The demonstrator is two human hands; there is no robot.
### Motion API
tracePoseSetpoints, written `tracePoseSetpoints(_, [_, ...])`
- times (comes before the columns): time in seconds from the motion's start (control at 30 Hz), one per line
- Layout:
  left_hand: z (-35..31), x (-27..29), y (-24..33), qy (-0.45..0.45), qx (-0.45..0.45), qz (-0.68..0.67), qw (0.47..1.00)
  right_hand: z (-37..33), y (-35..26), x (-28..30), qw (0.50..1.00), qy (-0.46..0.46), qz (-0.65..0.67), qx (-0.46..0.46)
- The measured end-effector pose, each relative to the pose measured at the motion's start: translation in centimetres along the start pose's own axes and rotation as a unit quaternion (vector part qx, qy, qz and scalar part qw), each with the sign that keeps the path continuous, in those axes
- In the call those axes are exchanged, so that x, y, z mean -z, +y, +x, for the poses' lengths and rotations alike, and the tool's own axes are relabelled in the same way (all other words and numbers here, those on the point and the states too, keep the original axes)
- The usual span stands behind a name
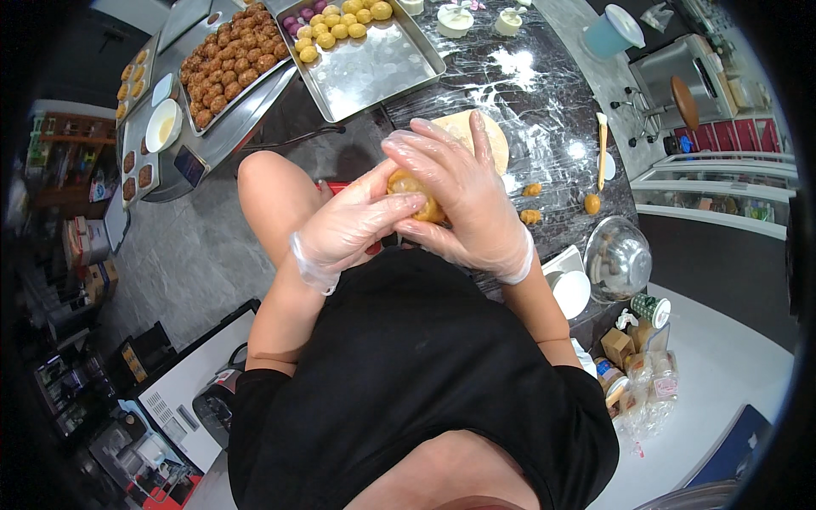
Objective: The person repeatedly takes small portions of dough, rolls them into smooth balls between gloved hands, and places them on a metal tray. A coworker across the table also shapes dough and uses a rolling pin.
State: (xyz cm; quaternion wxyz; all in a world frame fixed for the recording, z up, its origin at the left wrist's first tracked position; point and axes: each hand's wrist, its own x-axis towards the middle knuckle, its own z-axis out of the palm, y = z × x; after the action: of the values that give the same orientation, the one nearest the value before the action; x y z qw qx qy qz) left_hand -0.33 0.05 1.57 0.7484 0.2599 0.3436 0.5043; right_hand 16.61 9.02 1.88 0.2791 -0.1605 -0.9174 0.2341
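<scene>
Rounding a filling ball two-handed: go gentle

Golden ball sits near the pale dough disc, on its near left side; left hand is wrapped on it, thumb across the front, and right hand cups the other side; imo press lightly and keep turning so it doesn't flatten or crack; small golden lumps lie right of the disc; the baking tray with yellow balls is beyond it, leftward

Black short-sleeved top, clear gloves
</scene>
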Motion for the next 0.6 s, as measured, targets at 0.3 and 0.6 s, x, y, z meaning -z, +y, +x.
tracePoseSetpoints(0.3, [0.0, 0.5, -1.0, -0.008, 0.000, -0.088, 0.996, -0.3, 0.7, -1.3, 0.998, 0.056, -0.008, -0.005])
tracePoseSetpoints(0.6, [0.6, 0.6, -1.3, -0.010, -0.018, -0.120, 0.993, 0.5, 0.6, -2.3, 0.995, 0.078, 0.032, -0.052])
